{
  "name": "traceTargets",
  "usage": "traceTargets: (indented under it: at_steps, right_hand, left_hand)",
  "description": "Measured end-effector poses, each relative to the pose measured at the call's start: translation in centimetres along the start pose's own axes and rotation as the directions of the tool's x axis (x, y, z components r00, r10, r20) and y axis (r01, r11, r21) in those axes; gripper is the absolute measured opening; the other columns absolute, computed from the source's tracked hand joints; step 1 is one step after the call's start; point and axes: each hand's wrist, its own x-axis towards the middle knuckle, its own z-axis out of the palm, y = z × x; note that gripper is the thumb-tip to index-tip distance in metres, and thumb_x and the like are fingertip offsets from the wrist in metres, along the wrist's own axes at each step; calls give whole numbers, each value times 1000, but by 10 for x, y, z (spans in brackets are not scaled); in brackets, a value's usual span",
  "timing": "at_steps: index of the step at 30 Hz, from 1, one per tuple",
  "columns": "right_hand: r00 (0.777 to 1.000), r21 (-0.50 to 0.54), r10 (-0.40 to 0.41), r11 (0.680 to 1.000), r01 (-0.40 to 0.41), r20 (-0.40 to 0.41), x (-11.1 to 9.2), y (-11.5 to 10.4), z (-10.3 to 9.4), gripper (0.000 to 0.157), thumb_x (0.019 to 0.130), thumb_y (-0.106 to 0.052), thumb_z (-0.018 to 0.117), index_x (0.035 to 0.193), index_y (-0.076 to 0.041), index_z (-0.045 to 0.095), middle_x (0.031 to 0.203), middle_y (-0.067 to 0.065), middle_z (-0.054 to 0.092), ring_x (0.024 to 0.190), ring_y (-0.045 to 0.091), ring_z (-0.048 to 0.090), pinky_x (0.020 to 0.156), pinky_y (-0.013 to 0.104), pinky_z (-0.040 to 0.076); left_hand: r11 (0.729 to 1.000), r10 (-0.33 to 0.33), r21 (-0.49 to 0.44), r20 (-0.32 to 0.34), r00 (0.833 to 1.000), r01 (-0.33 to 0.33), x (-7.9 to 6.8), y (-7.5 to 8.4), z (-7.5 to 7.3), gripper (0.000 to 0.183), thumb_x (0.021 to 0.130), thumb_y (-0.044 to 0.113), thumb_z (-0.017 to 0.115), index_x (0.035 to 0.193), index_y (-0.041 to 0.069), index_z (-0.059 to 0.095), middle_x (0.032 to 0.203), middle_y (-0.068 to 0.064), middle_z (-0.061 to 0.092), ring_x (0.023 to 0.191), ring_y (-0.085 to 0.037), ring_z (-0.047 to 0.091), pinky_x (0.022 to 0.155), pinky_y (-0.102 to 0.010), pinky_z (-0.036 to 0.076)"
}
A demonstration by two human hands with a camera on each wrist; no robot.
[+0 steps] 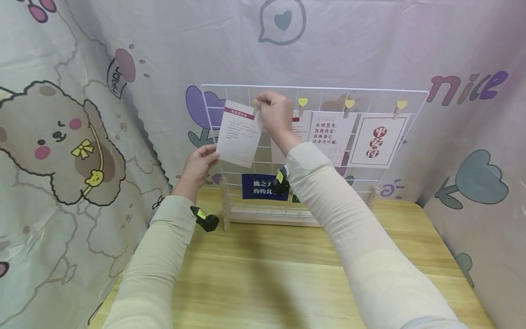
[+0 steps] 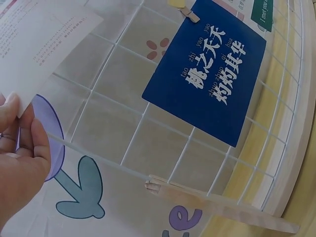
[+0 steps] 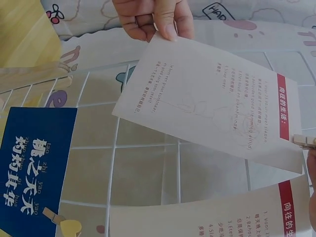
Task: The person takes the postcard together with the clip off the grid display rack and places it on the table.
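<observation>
A white card with a red band (image 1: 237,137) hangs tilted at the upper left of a white wire grid rack (image 1: 328,87). My left hand (image 1: 198,165) pinches the card's lower left corner between thumb and fingers, clearest in the right wrist view. At its upper right corner, my right hand (image 1: 276,114) pinches a small wooden clip (image 3: 303,141), which sits on the card's edge. Only a sliver of the right fingers (image 3: 311,180) shows in the right wrist view. In the left wrist view the left hand (image 2: 22,158) grips the card's corner (image 2: 54,39).
Along the grid's top row hang a second red-banded card (image 3: 207,217), a text card (image 1: 326,130) and a card with red circles (image 1: 379,141), under heart clips. Below hangs a blue card (image 2: 207,74). The rack's wooden base (image 1: 275,220) stands on a wooden table (image 1: 246,278).
</observation>
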Motion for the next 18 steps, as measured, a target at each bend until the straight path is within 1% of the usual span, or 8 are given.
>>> traceTargets:
  at_steps: [4, 8, 10, 14, 15, 18]
  right_hand:
    - [999, -1, -31, 1000, 31, -38, 0, -1, -1, 12, 81, -4, 57, 88, -3, 66, 90, 6, 64, 80, 11, 58, 66, 14, 45]
    - [997, 9, -52, 999, 53, -52, -1, -4, -3, 12, 82, -5, 56, 89, -3, 66, 91, 6, 64, 81, 10, 57, 67, 14, 45]
    - [998, 18, -44, 999, 45, -50, -1, -5, -5, 12, 82, -5, 57, 90, -3, 66, 91, 5, 64, 82, 10, 57, 67, 14, 45]
    - [999, 59, 8, 998, -6, -32, -3, -7, -9, 13, 82, -6, 57, 92, -4, 65, 92, 4, 64, 82, 8, 56, 68, 14, 44]
    - [999, 69, 22, 997, -20, -27, -3, -7, -10, 13, 82, -6, 58, 92, -4, 65, 92, 4, 63, 82, 8, 56, 68, 13, 44]
    - [999, 88, 25, 996, -23, -24, -6, -7, -13, 13, 80, -6, 59, 92, -4, 65, 90, 5, 64, 80, 9, 56, 68, 13, 43]
  left_hand:
    - [1000, 1, -6, -3, 1000, -1, -1, 1, 1, 16, 86, 0, 49, 90, 14, 56, 90, 1, 49, 84, -10, 48, 91, -33, 34]
    - [1000, 7, -8, -6, 1000, -7, -2, 2, 2, 16, 86, 0, 49, 90, 14, 55, 90, 1, 49, 84, -10, 48, 90, -32, 34]
    - [1000, 10, -5, -4, 1000, -10, -3, 2, 2, 15, 86, 1, 49, 93, 12, 55, 91, 1, 49, 84, -11, 48, 91, -32, 34]
    - [1000, 3, 4, -2, 1000, -3, -5, 1, 1, 16, 86, 1, 49, 99, 8, 54, 93, 0, 49, 86, -11, 48, 94, -35, 32]
    - [1000, 0, 10, 0, 1000, 0, -6, 0, 1, 16, 86, 2, 49, 100, 8, 53, 93, 0, 49, 86, -11, 48, 94, -35, 32]
    - [1000, -7, 24, 0, 1000, 7, -10, -2, -1, 15, 86, 2, 48, 98, 9, 53, 93, 0, 49, 86, -11, 48, 93, -34, 33]
